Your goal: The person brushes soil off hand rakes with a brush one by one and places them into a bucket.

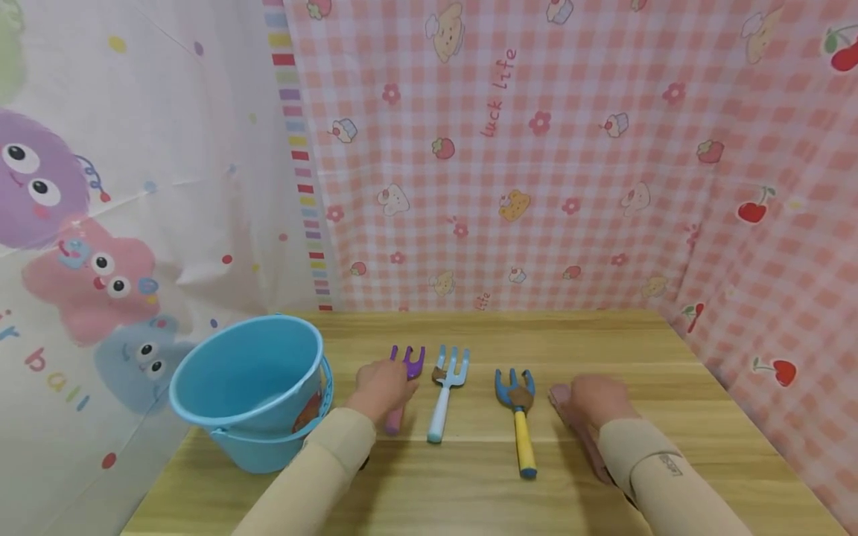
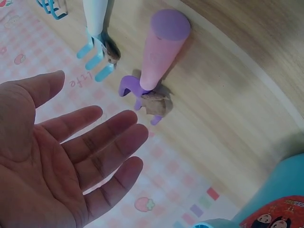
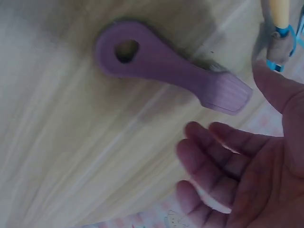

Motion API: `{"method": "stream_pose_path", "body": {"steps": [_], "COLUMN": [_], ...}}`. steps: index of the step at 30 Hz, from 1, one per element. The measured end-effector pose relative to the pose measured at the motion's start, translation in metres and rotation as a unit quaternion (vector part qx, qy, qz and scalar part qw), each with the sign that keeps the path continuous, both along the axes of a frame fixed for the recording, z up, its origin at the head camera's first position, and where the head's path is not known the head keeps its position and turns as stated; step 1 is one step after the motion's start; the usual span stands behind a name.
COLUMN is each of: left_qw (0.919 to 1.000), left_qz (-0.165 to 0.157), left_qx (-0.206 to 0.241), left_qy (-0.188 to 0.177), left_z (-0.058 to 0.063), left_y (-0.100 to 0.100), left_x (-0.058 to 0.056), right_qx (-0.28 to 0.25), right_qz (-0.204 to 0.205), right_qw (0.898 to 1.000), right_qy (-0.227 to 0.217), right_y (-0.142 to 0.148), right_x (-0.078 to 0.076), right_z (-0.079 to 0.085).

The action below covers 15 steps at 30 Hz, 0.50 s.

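Note:
My left hand [image 1: 382, 388] hovers over a small toy garden fork [image 2: 164, 53] with a pink handle and purple tines. In the left wrist view its fingers are relaxed and apart from the fork. A brown lump [image 2: 154, 105] clings to those tines. Over on the right, my right hand [image 1: 600, 402] is above a mauve tool [image 3: 164, 66] with a holed handle; bristles seem to show beneath its narrow end. Loosely bent fingers hold nothing there. Between the hands lie a light-blue fork [image 1: 439, 413] and a blue fork with a yellow handle [image 1: 524, 443], both with brown lumps on them.
A light-blue bucket [image 1: 264, 439] stands at the left of the wooden table [image 1: 456, 491], its handle hanging down in front. Pink checked cloth [image 1: 496, 164] hangs behind and to the right, and a white cartoon-printed sheet [image 1: 201, 149] on the left.

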<state>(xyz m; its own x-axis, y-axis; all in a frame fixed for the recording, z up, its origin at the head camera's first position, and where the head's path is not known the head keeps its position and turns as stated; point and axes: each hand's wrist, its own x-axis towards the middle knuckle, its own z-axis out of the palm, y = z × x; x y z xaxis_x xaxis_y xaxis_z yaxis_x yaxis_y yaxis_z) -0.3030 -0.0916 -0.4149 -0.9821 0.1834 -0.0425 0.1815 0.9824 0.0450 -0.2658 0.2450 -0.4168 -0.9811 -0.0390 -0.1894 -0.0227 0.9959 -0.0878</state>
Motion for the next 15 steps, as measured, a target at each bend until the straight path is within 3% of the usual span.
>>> {"method": "stream_pose_path", "body": {"steps": [8,15], "left_qw": [0.9997,0.9996], "left_qz": [0.011,0.014], "left_qx": [-0.007,-0.013], "left_qy": [-0.022,-0.019], "left_z": [-0.003,-0.008], "left_y": [0.005,0.008], "left_x": [-0.002,-0.004], "right_qx": [-0.028,-0.038], "right_qz": [-0.042,-0.042], "right_qw": [0.997,0.997], "right_qy": [-0.06,-0.043], "right_y": [0.008,0.01], "right_x": [0.017,0.021], "right_z": [-0.018,-0.032]}}
